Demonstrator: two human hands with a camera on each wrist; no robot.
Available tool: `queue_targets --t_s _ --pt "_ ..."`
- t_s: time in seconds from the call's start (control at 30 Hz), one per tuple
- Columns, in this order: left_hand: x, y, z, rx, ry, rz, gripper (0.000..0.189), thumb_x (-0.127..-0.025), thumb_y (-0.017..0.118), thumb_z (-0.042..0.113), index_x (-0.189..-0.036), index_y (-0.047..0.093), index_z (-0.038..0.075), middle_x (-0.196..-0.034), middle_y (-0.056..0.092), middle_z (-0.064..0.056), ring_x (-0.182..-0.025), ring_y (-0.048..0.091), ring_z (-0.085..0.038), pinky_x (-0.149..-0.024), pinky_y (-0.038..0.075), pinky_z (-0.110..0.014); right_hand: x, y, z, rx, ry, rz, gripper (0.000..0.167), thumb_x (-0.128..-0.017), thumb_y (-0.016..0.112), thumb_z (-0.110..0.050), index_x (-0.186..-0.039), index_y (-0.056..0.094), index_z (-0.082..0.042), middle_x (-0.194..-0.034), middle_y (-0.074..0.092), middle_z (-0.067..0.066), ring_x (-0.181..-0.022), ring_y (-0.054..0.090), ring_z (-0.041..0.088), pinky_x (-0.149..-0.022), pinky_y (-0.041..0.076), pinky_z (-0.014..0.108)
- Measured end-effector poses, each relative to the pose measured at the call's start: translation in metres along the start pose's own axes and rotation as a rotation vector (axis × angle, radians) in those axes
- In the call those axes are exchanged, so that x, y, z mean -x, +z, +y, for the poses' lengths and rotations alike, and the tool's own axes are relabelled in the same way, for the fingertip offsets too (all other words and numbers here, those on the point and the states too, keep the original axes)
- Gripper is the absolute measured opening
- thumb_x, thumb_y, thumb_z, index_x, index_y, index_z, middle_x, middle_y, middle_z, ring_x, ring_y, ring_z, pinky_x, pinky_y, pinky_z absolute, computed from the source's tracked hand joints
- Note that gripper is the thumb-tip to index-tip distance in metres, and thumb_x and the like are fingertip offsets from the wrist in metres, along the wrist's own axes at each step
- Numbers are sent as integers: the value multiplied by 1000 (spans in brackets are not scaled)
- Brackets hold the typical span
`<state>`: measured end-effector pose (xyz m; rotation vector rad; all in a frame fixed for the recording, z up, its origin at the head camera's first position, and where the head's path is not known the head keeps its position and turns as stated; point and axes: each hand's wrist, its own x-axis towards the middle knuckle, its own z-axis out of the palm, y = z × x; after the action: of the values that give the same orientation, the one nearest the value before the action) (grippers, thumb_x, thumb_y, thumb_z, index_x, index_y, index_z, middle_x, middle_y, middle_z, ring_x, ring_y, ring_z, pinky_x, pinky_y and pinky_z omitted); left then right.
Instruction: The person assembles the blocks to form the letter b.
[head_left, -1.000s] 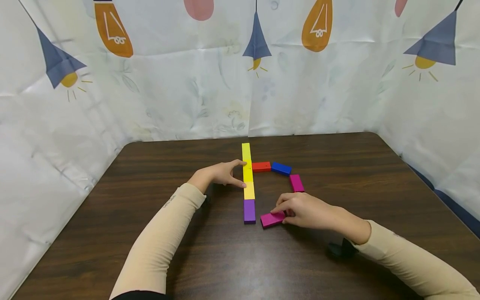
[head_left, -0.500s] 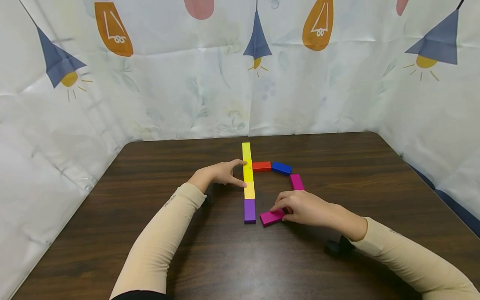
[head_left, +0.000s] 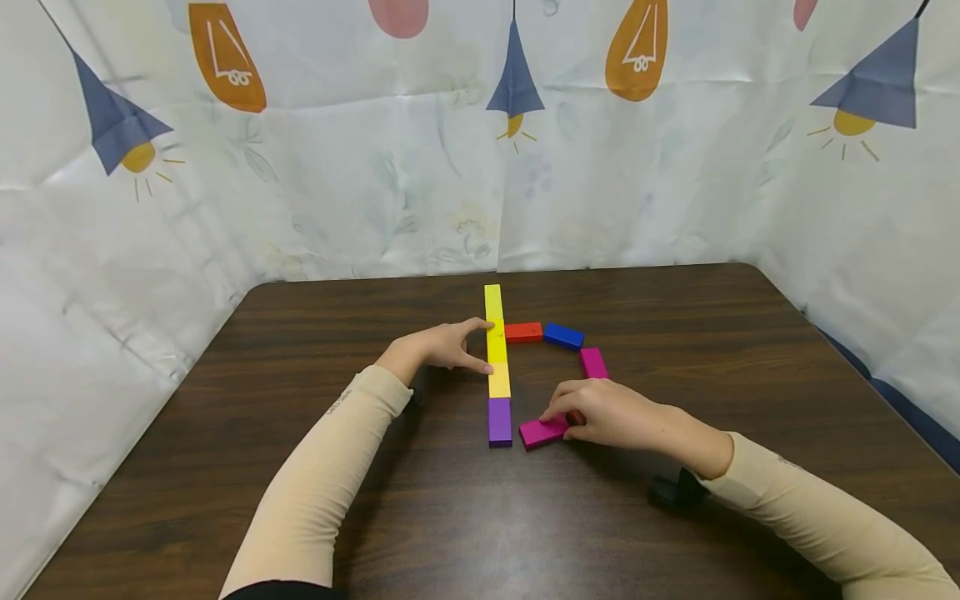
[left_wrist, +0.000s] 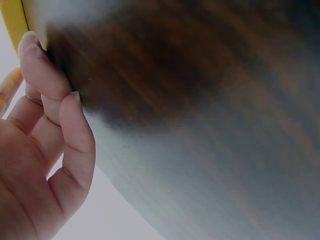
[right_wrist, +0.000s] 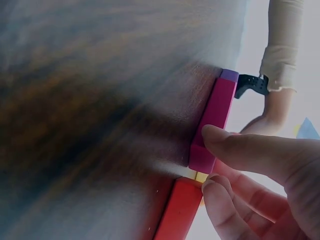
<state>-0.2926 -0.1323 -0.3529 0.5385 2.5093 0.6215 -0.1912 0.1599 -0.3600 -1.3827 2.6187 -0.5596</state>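
In the head view my right hand (head_left: 611, 415) pinches a magenta block (head_left: 543, 432), which lies flat on the table, apart from the purple block (head_left: 499, 421). Behind it, a red block (right_wrist: 181, 207) shows in the right wrist view; my hand mostly hides it in the head view. My left hand (head_left: 446, 345) touches the yellow column with thumb and index fingertip spread apart. That column runs from a far yellow block (head_left: 492, 302) through a middle yellow block (head_left: 497, 348) and a paler yellow block (head_left: 498, 381) to the purple one.
A red block (head_left: 523, 333), a blue block (head_left: 563, 337) and another magenta block (head_left: 593, 363) curve rightward from the column. The dark wooden table (head_left: 420, 517) meets a printed white curtain (head_left: 337, 192) at its far edge.
My right hand and the magenta block have shifted very slightly away and to the left. A bit of red now shows under that hand. The left hand stays where it was.
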Motion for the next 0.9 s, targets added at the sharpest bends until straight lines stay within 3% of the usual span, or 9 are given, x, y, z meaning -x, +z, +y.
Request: queue_targets --t_s 0.37,0.9 --pt "-1 -1 0 9 6 2 91 -91 78 45 -162 27 21 -136 54 -18 -89 63 -27 -90 49 -42 -3 0 -1 -7 -25 -2 30 -85 84 -5 -114 78 -10 -105 67 0 -68 48 0 -62 47 20" --pt "-1 -1 0 6 4 -6 91 -91 78 44 -163 26 21 -113 56 -14 -88 62 -26 -88 49 -41 -3 1 -1 3 -49 -9 31 -85 84 -6 -115 78 -11 -107 67 -1 -68 49 -1 -62 47 18"
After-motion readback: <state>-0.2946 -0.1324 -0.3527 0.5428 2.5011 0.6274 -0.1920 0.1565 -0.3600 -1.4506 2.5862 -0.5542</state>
